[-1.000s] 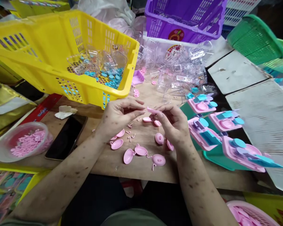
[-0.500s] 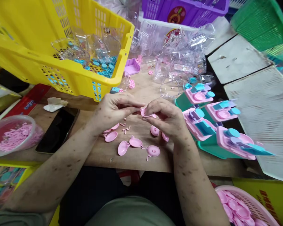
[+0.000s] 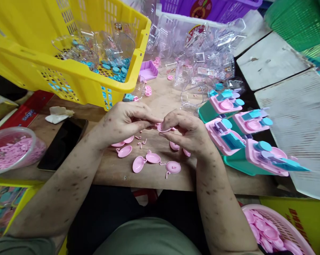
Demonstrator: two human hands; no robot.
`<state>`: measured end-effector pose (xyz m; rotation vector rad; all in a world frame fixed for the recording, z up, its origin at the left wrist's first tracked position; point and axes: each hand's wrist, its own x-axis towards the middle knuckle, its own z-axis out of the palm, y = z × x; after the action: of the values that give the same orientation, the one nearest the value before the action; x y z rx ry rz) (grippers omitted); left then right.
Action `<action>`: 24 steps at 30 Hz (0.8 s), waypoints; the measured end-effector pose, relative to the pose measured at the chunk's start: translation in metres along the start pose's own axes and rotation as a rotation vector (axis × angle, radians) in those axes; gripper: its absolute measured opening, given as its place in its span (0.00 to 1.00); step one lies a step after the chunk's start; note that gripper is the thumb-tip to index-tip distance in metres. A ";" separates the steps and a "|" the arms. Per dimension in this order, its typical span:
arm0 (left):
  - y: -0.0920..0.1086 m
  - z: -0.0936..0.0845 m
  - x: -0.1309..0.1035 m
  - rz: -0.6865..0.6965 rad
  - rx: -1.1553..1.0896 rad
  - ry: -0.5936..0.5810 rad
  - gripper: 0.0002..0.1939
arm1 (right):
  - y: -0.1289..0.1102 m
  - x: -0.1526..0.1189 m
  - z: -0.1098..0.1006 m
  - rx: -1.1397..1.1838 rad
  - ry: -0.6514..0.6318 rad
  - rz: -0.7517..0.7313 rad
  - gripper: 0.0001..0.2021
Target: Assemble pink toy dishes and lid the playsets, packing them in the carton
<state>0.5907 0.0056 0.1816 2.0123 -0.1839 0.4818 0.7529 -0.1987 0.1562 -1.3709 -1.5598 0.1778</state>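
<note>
Over the middle of the table, my right hand [image 3: 187,132] pinches a pink oval toy basin [image 3: 163,128] between thumb and fingers. My left hand [image 3: 128,122] is closed at the basin's left end, its thumb and index finger together on a small pink plastic piece mostly hidden by the fingers. Below the hands lie small pink hooked pieces [image 3: 142,143]. Several more oval basins rest on the wood, among them one with a hook at its end [image 3: 124,151], another tilted one [image 3: 138,164], and one lying underside up [image 3: 173,166].
A yellow crate [image 3: 96,76] with teal parts stands back left. At left are a phone [image 3: 62,145] and a tub of pink hooks [image 3: 16,152]. Teal-and-pink toy units [image 3: 225,136] stand at right. Clear plastic cases [image 3: 197,56] pile behind; a pink basket [image 3: 290,226] sits lower right.
Both hands stay at the basin, with slight finger shifts. The whole view has moved a little, so the scene sits slightly higher in the picture.
</note>
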 end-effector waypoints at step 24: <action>-0.006 0.007 -0.002 -0.204 -0.237 -0.119 0.12 | 0.002 0.001 0.001 -0.015 -0.059 -0.014 0.08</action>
<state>0.5927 0.0019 0.1725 1.8044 -0.1016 0.2013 0.7536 -0.1967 0.1542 -1.3765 -1.6219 0.1999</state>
